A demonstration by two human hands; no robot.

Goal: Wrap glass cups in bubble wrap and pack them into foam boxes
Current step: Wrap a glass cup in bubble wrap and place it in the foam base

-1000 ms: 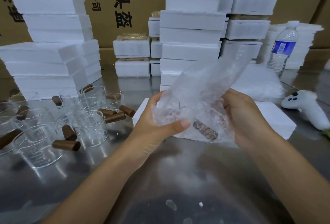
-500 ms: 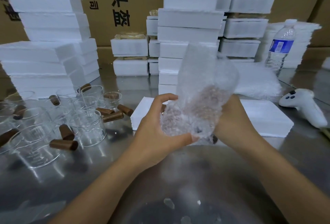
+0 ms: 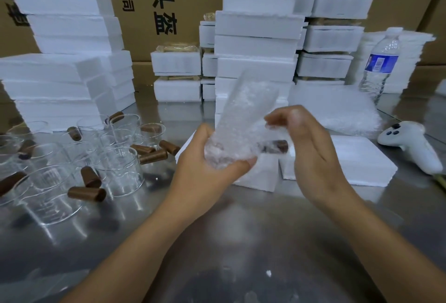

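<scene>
Left hand (image 3: 207, 165): is gripping the wrapped bundle, thumb and fingers curling round its lower part.
Glass cup (image 3: 226, 155): is sitting in the left hand's grip, swathed in wrap, its brown handle (image 3: 277, 146) sticking out toward the right hand.
Bubble wrap (image 3: 248, 109): its loose end is standing up above the left hand.
Right hand (image 3: 313, 155): is hovering just beside the bundle, fingers curling toward the wrap's edge; too blurred to tell whether it is pinching.
Foam box (image 3: 357, 160): is lying just beyond both hands on the metal table (image 3: 241, 230).
Bare cups (image 3: 118, 172): are standing clustered left of the left hand.
Controller (image 3: 410, 143): is lying right of the right hand.
Water bottle (image 3: 379, 66): is standing well beyond the right hand.
Foam stacks (image 3: 258, 44): are rising beyond both hands.
</scene>
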